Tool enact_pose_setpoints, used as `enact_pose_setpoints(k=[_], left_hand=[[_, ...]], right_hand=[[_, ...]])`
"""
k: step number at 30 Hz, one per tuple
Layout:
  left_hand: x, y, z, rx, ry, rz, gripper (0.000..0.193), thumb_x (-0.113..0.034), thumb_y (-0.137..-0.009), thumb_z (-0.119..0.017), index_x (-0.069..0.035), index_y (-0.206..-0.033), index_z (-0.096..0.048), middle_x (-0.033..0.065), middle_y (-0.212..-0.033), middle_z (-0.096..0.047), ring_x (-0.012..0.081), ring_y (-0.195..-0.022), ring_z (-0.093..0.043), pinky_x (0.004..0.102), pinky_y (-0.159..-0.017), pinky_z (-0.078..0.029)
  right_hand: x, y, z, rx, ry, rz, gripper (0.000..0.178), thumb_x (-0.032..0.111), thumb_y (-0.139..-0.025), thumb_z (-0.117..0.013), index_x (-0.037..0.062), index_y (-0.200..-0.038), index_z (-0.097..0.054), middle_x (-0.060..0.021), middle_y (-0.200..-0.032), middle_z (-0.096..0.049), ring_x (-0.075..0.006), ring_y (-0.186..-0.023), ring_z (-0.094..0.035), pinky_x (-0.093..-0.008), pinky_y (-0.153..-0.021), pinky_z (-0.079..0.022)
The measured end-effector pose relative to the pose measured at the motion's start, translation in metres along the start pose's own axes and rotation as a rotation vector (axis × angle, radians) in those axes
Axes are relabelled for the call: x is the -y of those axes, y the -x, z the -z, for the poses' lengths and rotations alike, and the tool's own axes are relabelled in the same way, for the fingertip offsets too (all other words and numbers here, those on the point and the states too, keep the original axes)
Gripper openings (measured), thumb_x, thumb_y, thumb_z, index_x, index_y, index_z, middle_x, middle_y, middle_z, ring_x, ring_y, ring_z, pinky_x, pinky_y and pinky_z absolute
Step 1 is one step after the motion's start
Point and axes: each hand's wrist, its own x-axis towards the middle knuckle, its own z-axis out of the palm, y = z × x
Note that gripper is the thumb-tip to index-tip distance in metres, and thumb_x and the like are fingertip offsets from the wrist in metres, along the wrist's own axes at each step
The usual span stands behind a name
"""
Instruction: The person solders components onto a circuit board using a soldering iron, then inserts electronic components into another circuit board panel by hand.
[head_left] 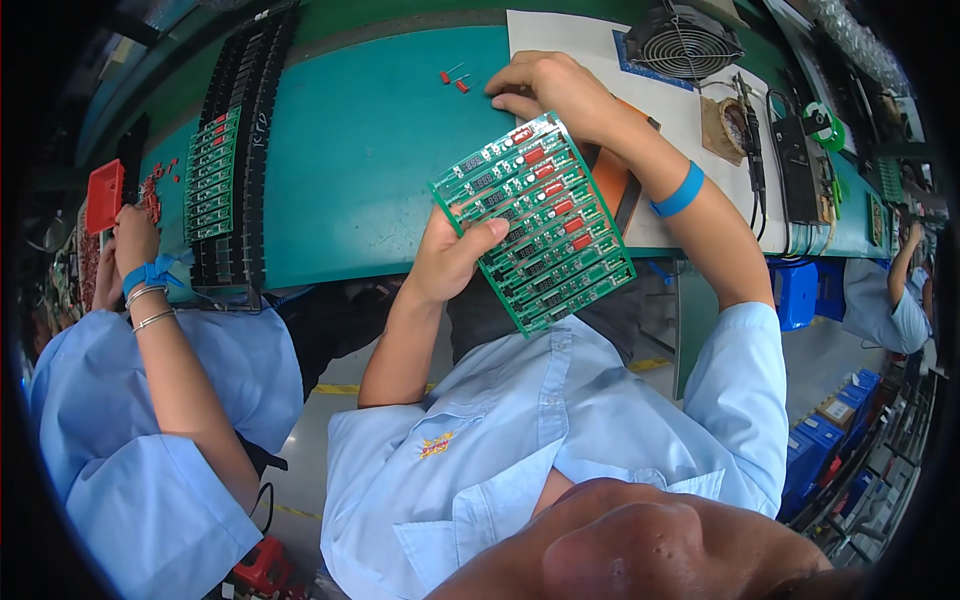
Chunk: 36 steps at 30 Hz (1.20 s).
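My left hand (462,250) grips a green circuit board panel (545,225) by its left edge, thumb on top. The panel is tilted above the table's front edge. Its rows carry small dark displays, and several rows hold red box-shaped components (554,210). Beyond the panel, my right hand (545,88) rests low over the table, finger and thumb slightly apart with nothing visible between them. Just left of its fingertips lie loose red components (462,87) with thin wire leads. A blue band (683,190) circles my right wrist.
A black rail conveyor (235,150) at left carries another green board panel (212,175). Past it, a co-worker's hand (137,238) is beside a red bin (104,196). At right are a fan (685,48), a soldering iron (750,130) and green tape (826,127). An orange object (615,185) lies beneath my right forearm.
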Motion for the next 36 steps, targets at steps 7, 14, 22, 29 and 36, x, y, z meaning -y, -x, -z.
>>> enact_pose_setpoints(k=[7, 14, 22, 29, 36], left_hand=[[0.001, 0.000, -0.001, -0.027, -0.002, -0.002, 0.047, 0.006, -0.095, -0.055, 0.001, -0.142, -0.058, 0.0124, -0.128, -0.074, 0.0181, -0.107, -0.070, 0.0293, -0.092, -0.056], [0.000, -0.003, -0.006, -0.029, 0.076, -0.009, 0.047, 0.005, -0.097, -0.053, 0.002, -0.144, -0.057, 0.0135, -0.129, -0.073, 0.0189, -0.109, -0.070, 0.0298, -0.092, -0.056], [-0.001, -0.008, -0.015, -0.164, 0.103, -0.023, 0.047, 0.003, -0.103, -0.052, -0.001, -0.150, -0.050, 0.0151, -0.138, -0.067, 0.0211, -0.117, -0.069, 0.0302, -0.095, -0.056], [0.004, -0.012, -0.010, -0.153, 0.086, -0.051, 0.045, 0.000, -0.107, -0.052, -0.003, -0.152, -0.048, 0.0151, -0.140, -0.066, 0.0214, -0.120, -0.068, 0.0315, -0.099, -0.056], [0.009, -0.011, -0.011, -0.140, 0.042, -0.120, 0.046, 0.001, -0.108, -0.051, -0.005, -0.154, -0.046, 0.0147, -0.141, -0.065, 0.0231, -0.122, -0.068, 0.0364, -0.102, -0.057]], right_hand=[[0.001, -0.006, -0.002, 0.041, 0.068, -0.131, 0.023, 0.024, -0.091, -0.079, 0.0042, -0.102, -0.082, -0.0113, -0.089, -0.075, -0.0251, -0.072, -0.067, -0.0365, -0.069, -0.055], [-0.005, -0.003, 0.024, -0.053, -0.342, -0.268, 0.018, 0.020, -0.099, -0.073, 0.0041, -0.103, -0.080, -0.0039, -0.081, -0.070, -0.0122, -0.066, -0.059, -0.0272, -0.061, -0.048], [0.024, 0.052, 0.083, -0.163, -1.346, -0.485, 0.024, 0.019, -0.104, -0.068, -0.0006, -0.116, -0.075, -0.0062, -0.088, -0.070, -0.0088, -0.072, -0.061, -0.0189, -0.061, -0.049], [0.049, 0.085, 0.087, -0.237, -1.242, -0.456, 0.019, 0.014, -0.099, -0.075, -0.0014, -0.109, -0.079, -0.0063, -0.087, -0.076, -0.0103, -0.071, -0.066, -0.0217, -0.062, -0.054], [0.073, 0.106, 0.079, -0.199, -0.994, -0.544, 0.018, 0.007, -0.096, -0.078, -0.0038, -0.110, -0.078, -0.0097, -0.090, -0.078, -0.0087, -0.070, -0.067, -0.0179, -0.061, -0.055]])
